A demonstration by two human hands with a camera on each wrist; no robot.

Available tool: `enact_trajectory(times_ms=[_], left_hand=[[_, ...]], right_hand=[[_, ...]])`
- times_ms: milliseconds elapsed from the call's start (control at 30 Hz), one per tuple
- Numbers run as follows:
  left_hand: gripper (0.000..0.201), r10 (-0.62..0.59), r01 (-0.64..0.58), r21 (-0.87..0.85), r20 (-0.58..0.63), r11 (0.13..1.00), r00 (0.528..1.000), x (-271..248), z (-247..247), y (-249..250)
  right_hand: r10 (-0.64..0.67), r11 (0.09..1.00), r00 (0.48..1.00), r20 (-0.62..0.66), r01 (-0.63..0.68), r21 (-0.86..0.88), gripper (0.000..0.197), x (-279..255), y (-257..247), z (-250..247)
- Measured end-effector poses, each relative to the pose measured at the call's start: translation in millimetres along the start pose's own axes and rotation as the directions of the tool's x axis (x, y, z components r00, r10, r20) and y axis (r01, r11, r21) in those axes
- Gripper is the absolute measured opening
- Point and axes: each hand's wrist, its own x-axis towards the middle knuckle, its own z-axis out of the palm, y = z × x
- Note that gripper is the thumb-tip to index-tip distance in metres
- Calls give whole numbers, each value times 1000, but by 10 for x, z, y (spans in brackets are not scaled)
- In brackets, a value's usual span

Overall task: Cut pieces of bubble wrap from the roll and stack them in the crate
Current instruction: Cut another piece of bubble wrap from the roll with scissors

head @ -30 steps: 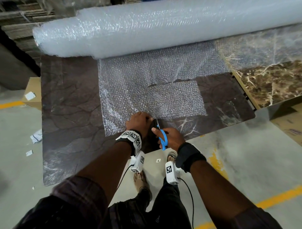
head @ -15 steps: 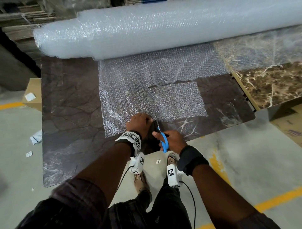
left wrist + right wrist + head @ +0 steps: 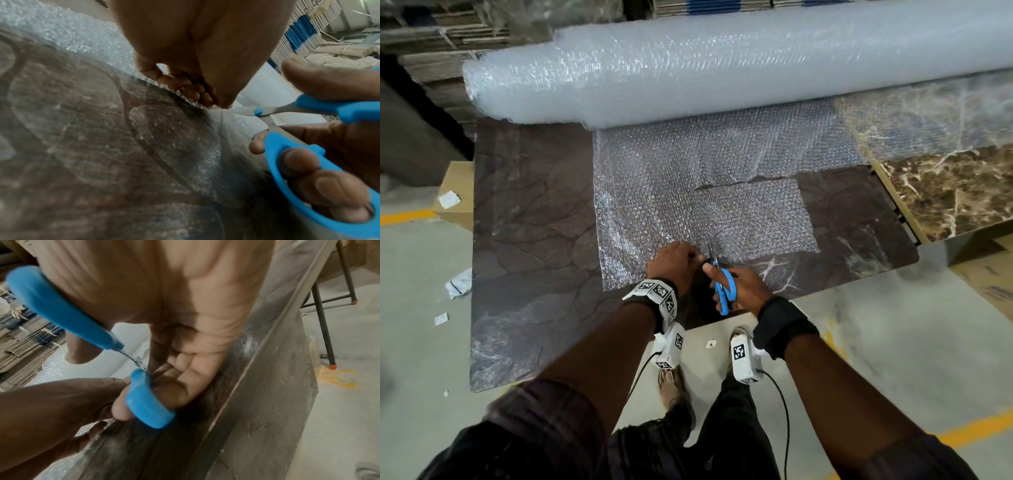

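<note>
The roll [image 3: 722,72] lies along the far edge of the tabletop [image 3: 527,257], its left end near the far left corner. From under it a loose sheet [image 3: 654,192] runs toward the near edge, flat on the tabletop; a slit already crosses its right part.

At the sheet's near edge the left hand [image 3: 674,262] pinches the film, fingers curled down onto it in the left wrist view. Just to its right, the right hand [image 3: 739,286] grips the scissors [image 3: 722,284], thumb and fingers through the blue loops, blades partly apart and pointing into the sheet at its near edge.

Judging by its look, the film is very light, limp and slick, so it will likely bunch or slide ahead of the blades unless pulled taut. The best hold is probably right beside the cut line, close to the blades, as the left hand has it, with the roll's weight anchoring the far end. A cut piece should lift easily by a corner or an edge, though it will droop. No crate is in view.
</note>
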Motion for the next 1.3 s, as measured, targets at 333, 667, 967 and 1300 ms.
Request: enact_trajectory(times_ms=[333, 667, 967, 1300], left_hand=[[21, -15, 15, -8, 18, 1000, 1000, -28, -39, 27], [23, -26, 26, -12, 17, 1000, 1000, -26, -46, 49], [23, -28, 28, -21, 15, 999, 999, -9, -14, 22], [26, -23, 23, -6, 25, 1000, 999, 0, -28, 10]], right_hand=[[-12, 1000, 1000, -21, 12, -10, 50, 157, -82, 13], [-62, 996, 996, -63, 58, -66, 42, 204, -15, 12], [-94, 991, 995, -25, 91, -93, 42, 180, 6, -38], [-91, 994, 996, -14, 90, -54, 62, 187, -100, -16]])
